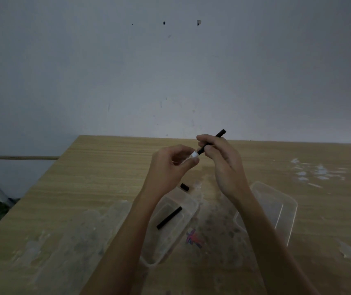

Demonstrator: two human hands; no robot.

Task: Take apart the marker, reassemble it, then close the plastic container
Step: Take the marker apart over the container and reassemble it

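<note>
My right hand [219, 154] pinches a thin black rod of the marker [220, 133], which sticks up to the right past my fingers. Its lower end meets a white marker barrel [194, 154] that my left hand [170, 165] grips; most of the barrel is hidden in the fist. Both hands hover above the table. Below them lies the clear plastic container [191, 211] with a long black marker piece [169, 217] inside. A short black cap piece [184, 186] rests near the container's far end. The clear lid [285, 201] lies to the right, partly under my right forearm.
The wooden table [85, 188] runs to a grey wall at the back and ends at a left edge. Red and blue scribbles [193, 239] mark the wood beside the container. Pale scuffs [319, 171] show at the right.
</note>
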